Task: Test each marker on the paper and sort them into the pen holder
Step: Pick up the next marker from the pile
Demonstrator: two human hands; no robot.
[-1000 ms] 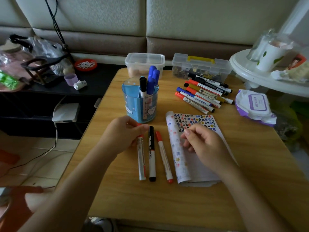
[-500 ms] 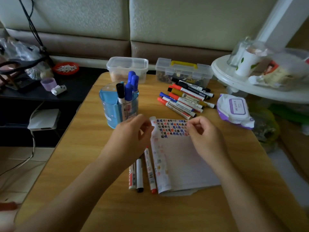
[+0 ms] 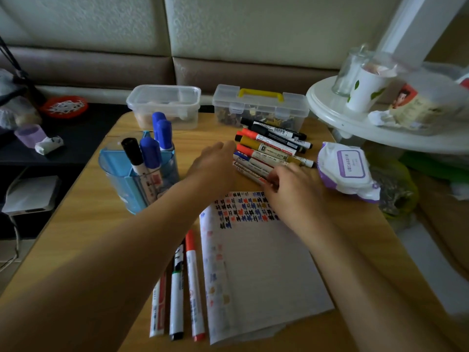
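Note:
A row of several capped markers point(image 3: 272, 146) lies at the back right of the wooden table point(image 3: 83, 224). My left hand point(image 3: 213, 165) reaches with straight fingers to the cap ends of that row. My right hand point(image 3: 291, 185) curls its fingertips on the tail of the nearest marker point(image 3: 250, 171), a white one with a red cap. The blue pen holder point(image 3: 114, 181) at the left holds one black-capped and three blue-capped markers. The paper point(image 3: 266, 270), scribbled in colours along its top, lies in the middle. Three markers point(image 3: 177, 301) lie side by side left of it, partly under my left forearm.
Two clear plastic boxes stand at the table's back edge: one plain point(image 3: 165, 102), one with a yellow handle point(image 3: 261, 105). A pack of wet wipes point(image 3: 347, 171) lies right of the marker row. A white round side table point(image 3: 337, 123) carrying cups overhangs the right corner.
Both hands have left the paper and the three near markers and moved forward to the marker row. The camera has also swung right and closer.

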